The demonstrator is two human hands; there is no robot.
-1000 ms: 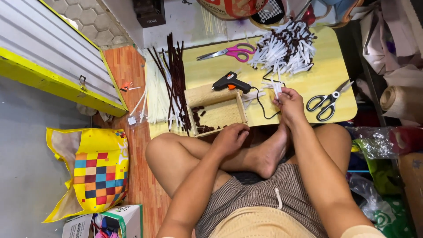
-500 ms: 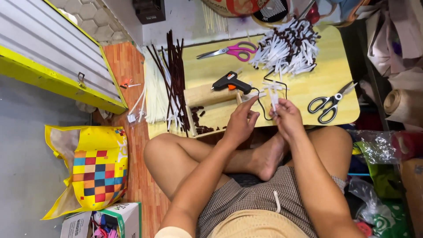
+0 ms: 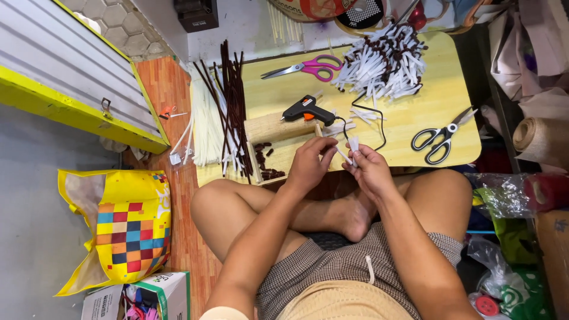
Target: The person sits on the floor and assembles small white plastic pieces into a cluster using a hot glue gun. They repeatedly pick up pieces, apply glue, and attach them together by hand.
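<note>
I sit cross-legged at a low yellow table [image 3: 427,109]. My left hand [image 3: 309,165] and my right hand [image 3: 370,169] meet just over the table's near edge, both pinching a small white strip piece [image 3: 352,147] between the fingertips. Just beyond my hands lies a black glue gun [image 3: 307,109] with an orange trigger, its black cord looping to the right. A small wooden tray [image 3: 283,155] with several dark brown bits sits under my left hand. A heap of white and brown strip pieces [image 3: 385,62] lies at the far side.
Pink-handled scissors [image 3: 308,66] lie at the back, black-handled scissors [image 3: 441,137] at the right. Long brown and white strips [image 3: 222,112] lie bundled at the table's left end. A yellow checkered bag [image 3: 127,228] and a box stand on the floor at left; clutter at right.
My left hand rose from my foot to the table edge and joined my right hand. Both hands now hold the white strip piece between them.
</note>
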